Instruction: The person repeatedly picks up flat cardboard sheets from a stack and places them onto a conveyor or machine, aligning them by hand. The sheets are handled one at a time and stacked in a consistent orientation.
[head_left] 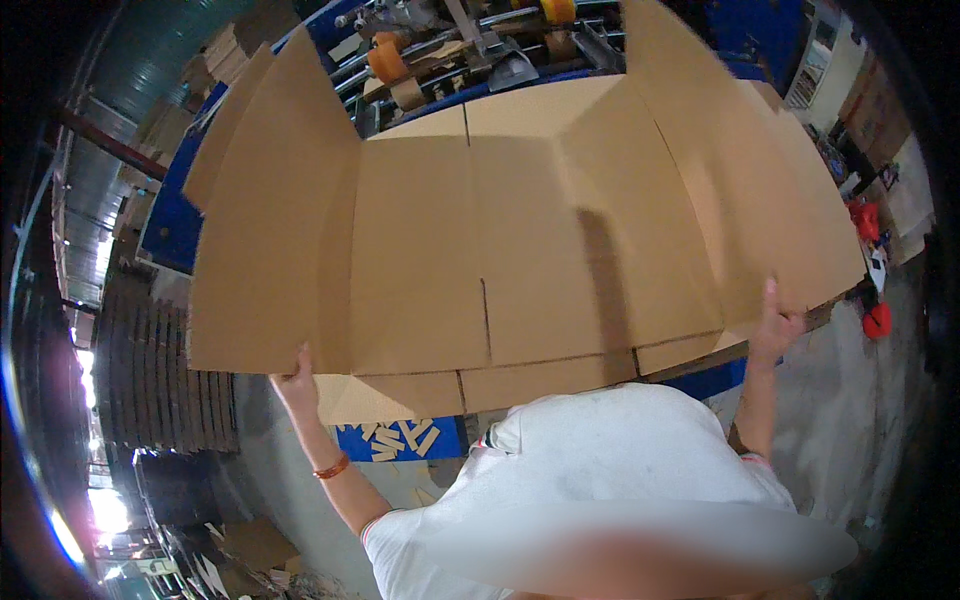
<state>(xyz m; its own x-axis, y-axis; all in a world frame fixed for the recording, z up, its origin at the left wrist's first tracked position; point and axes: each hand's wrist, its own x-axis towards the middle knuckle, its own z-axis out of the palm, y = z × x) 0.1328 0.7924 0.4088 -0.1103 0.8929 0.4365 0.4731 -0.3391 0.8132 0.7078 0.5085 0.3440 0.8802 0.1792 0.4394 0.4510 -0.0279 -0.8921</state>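
A large brown cardboard sheet (420,250), creased and slotted like an unfolded carton, spreads before me with its left and right panels bent upward. At its near left edge, my left hand (296,388) grips the board, thumb on the upper face and the other fingers mostly hidden beneath. My right hand (776,328) holds the near right part in the same way, with its thumb pointing up along the panel. Nothing else shows in either hand.
Beyond the sheet stands a machine with metal rollers and orange wheels (387,62) on a blue frame (172,228). Cardboard offcuts lie on a blue surface (445,437) below the near edge. Stacked boards (165,370) stand at left; a red object (876,320) is at right.
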